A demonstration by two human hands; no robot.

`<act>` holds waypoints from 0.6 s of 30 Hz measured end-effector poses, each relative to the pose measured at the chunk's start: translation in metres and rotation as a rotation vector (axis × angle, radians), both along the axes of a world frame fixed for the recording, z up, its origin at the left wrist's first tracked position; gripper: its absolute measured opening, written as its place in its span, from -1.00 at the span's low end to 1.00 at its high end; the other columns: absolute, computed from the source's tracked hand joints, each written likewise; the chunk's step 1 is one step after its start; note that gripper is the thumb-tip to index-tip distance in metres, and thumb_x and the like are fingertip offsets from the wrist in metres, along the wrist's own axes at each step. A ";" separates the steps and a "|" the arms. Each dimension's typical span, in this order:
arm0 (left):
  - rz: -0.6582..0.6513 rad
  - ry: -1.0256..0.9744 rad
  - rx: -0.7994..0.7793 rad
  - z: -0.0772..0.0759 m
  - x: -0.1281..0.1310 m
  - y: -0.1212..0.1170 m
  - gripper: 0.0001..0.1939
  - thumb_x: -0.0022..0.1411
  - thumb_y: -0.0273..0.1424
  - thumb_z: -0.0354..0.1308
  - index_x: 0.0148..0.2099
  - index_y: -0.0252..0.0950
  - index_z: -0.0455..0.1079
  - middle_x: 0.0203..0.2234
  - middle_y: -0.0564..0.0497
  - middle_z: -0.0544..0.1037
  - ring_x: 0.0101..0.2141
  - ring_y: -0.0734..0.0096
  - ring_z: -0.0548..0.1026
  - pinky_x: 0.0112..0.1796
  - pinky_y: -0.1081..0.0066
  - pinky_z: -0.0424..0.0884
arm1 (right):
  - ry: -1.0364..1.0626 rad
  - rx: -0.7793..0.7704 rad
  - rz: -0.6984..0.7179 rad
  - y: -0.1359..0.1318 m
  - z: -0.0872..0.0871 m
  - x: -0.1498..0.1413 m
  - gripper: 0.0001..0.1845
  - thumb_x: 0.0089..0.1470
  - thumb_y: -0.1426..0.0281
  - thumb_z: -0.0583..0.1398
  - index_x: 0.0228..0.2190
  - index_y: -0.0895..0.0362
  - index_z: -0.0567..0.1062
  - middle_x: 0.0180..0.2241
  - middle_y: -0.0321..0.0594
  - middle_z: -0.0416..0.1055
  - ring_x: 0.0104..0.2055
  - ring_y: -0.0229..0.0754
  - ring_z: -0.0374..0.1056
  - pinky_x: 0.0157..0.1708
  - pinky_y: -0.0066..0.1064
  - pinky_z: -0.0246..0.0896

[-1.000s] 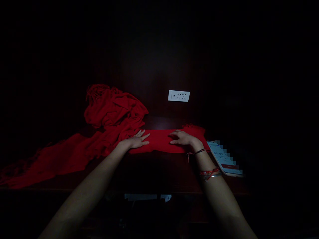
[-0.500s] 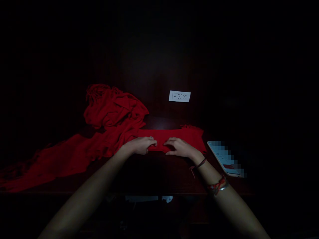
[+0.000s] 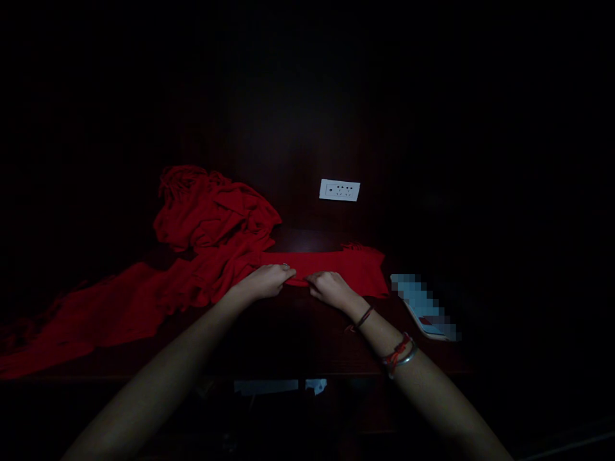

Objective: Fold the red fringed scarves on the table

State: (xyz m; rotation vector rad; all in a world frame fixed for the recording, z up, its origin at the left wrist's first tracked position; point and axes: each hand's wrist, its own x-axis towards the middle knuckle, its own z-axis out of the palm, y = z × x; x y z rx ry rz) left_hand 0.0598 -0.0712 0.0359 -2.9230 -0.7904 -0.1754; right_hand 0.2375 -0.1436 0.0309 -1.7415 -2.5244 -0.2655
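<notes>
A long red fringed scarf (image 3: pixel 331 264) lies across a dark wooden tabletop, with a flat strip on the right and crumpled folds on the left. My left hand (image 3: pixel 270 280) pinches the near edge of the flat strip; a ring shows on one finger. Close to its right, my right hand (image 3: pixel 331 288) has its fingers closed on the same near edge, which is slightly turned up between the two hands. Thin bracelets circle the right wrist and forearm. The fingertips of both hands are partly hidden.
A phone (image 3: pixel 425 308) with a lit, partly pixelated screen lies to the right of the scarf. On the dark wall behind is a white power socket (image 3: pixel 339 190). Pale objects (image 3: pixel 266 387) show below the table's front edge. The surroundings are very dark.
My right hand has gone from loosely spread fingers to a closed grip on the scarf's near edge, and has moved slightly left. The whole view has shifted a little.
</notes>
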 end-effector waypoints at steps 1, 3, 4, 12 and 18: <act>-0.005 -0.026 0.009 0.000 0.000 0.002 -0.76 0.05 -0.54 -0.13 -0.22 -0.26 0.24 -0.36 -0.04 0.37 -0.34 0.37 0.35 -0.36 0.46 0.23 | 0.032 0.019 -0.002 0.001 -0.001 -0.001 -0.67 0.03 0.34 -0.04 -0.15 0.14 0.27 -0.22 -0.13 0.33 -0.19 -0.19 0.24 -0.27 -0.44 0.07; -0.016 -0.080 0.013 0.000 0.000 0.006 -0.80 0.09 -0.52 -0.13 -0.24 -0.28 0.24 -0.37 -0.03 0.37 -0.34 0.39 0.35 -0.34 0.47 0.23 | 0.085 0.061 -0.007 0.002 -0.002 -0.004 -0.59 0.00 0.23 -0.02 -0.12 0.15 0.24 -0.18 -0.12 0.31 -0.16 -0.18 0.22 -0.24 -0.44 0.06; -0.014 -0.103 0.013 0.001 0.000 0.007 -0.82 0.10 -0.50 -0.13 -0.25 -0.28 0.24 -0.37 -0.03 0.37 -0.34 0.39 0.34 -0.33 0.47 0.23 | 0.091 0.074 -0.019 0.002 -0.002 -0.006 -0.58 -0.01 0.22 -0.01 -0.12 0.15 0.24 -0.17 -0.11 0.30 -0.15 -0.17 0.21 -0.23 -0.44 0.05; 0.085 -0.148 0.069 0.009 -0.004 0.005 -0.84 0.06 -0.49 -0.10 -0.30 -0.27 0.26 -0.34 0.00 0.34 -0.32 0.39 0.32 -0.32 0.48 0.23 | -0.029 0.106 -0.196 0.004 0.008 -0.001 -0.75 0.02 0.52 -0.08 -0.31 0.14 0.34 -0.33 -0.11 0.37 -0.27 -0.18 0.27 -0.35 -0.45 0.07; -0.045 -0.069 -0.009 0.009 -0.004 -0.003 -0.81 -0.02 -0.57 -0.11 -0.36 -0.25 0.23 -0.41 0.03 0.33 -0.39 0.42 0.30 -0.44 0.52 0.19 | -0.044 0.112 -0.131 0.000 0.009 0.005 -0.77 0.01 0.50 -0.05 -0.34 0.15 0.38 -0.36 -0.11 0.39 -0.31 -0.17 0.29 -0.39 -0.45 0.07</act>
